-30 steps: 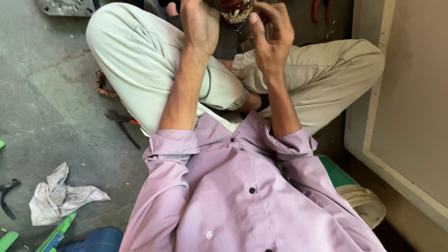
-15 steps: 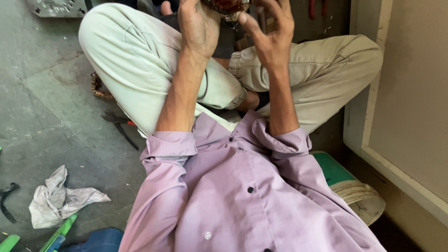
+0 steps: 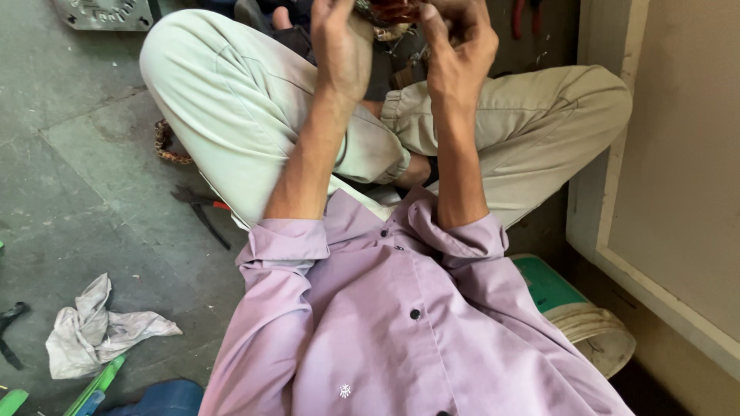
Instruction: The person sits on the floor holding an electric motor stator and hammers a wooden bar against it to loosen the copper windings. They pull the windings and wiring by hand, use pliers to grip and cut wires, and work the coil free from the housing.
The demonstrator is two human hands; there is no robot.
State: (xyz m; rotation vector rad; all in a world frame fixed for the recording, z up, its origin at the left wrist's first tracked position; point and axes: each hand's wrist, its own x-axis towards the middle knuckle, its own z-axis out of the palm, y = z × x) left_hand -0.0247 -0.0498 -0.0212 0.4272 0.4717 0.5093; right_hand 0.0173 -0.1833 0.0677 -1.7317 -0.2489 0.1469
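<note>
- Left hand (image 3: 341,48) and right hand (image 3: 455,50) are raised together near the top edge of the view, fingers curled in around a reddish-brown coiled part (image 3: 393,11); most of it is cut off by the frame, so the exact pinch cannot be told.
- Likely held up between both hands so the fingers can work at it from two sides; the part sits above the crossed legs, not on the floor.
- Forearms are bare, lilac shirt sleeves (image 3: 287,245) pushed back to the elbows.
- The person sits cross-legged in pale trousers (image 3: 223,100) on a grey stone floor (image 3: 69,169).
- On the floor: pliers (image 3: 202,206) beside the left knee, a crumpled rag (image 3: 96,330) near the lower left corner, a grey metal piece (image 3: 104,13) at the top left corner.
- A pale board (image 3: 671,177) leans along the right edge; a green-topped tub (image 3: 574,312) stands below it.
</note>
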